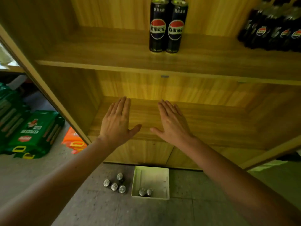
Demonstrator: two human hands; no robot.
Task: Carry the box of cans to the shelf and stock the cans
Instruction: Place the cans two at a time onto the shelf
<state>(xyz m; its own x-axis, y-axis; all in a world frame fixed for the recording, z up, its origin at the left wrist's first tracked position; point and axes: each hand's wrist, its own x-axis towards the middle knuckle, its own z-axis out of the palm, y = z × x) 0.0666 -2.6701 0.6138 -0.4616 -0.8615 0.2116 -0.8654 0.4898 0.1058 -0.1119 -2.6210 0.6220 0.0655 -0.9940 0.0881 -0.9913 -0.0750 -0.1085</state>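
My left hand [118, 120] and my right hand [171, 122] are both stretched out flat, palms down, over the lower wooden shelf [211, 126], holding nothing. On the upper shelf [114, 56] stand dark cola cans [166, 28], two in front with more behind. On the floor below, a white open box [150, 174] holds two cans [145, 192] at its near edge. Several more cans [114, 184] stand on the floor just left of the box.
Dark cola bottles [273, 31] fill the upper shelf's right end. Green packages [32, 132] and an orange pack [73, 141] lie on the grey floor left of the shelf's side panel [45, 93].
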